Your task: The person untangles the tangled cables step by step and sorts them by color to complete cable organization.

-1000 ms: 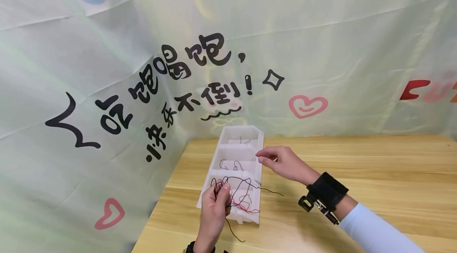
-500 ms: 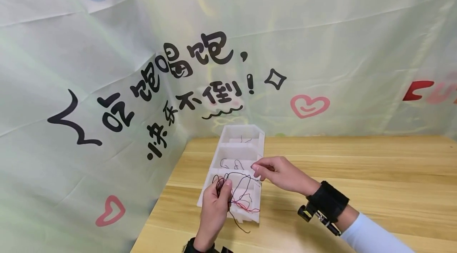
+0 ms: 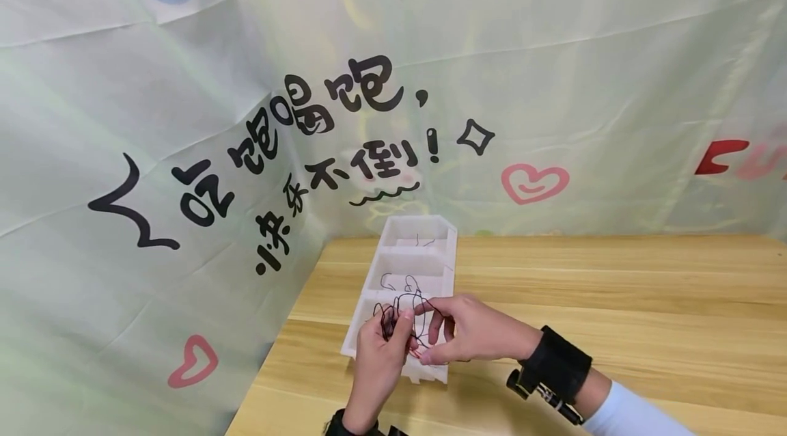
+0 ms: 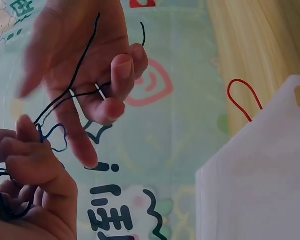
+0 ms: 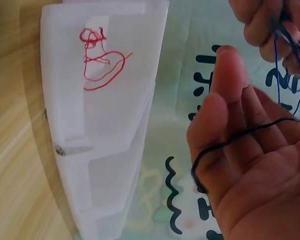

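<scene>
My left hand [image 3: 382, 340] grips a tangled bundle of dark string [image 3: 389, 322] over the near compartment of a white bin [image 3: 347, 344]. Close on its right is my right hand [image 3: 482, 330], thumb and index finger apart beside the loose loops. In the left wrist view, strands run from the bundle across the right palm, and a loose end [image 4: 143, 34] shows past the bent fingers. Across those fingers in the right wrist view lies one strand [image 5: 240, 135]. Red string [image 5: 106, 60] lies inside the bin; a red loop [image 4: 245, 97] sticks out past its edge.
The bin has three compartments in a row; thin dark strings lie in the middle one [image 3: 396, 281] and the far one [image 3: 424, 242]. It stands on a wooden table [image 3: 615, 299]. A printed cloth [image 3: 553, 80] hangs behind and on the left.
My right hand has come down and left from beside the bin's right edge to the string bundle, its thumb and finger now spread. My left hand keeps its grip, shifted slightly right.
</scene>
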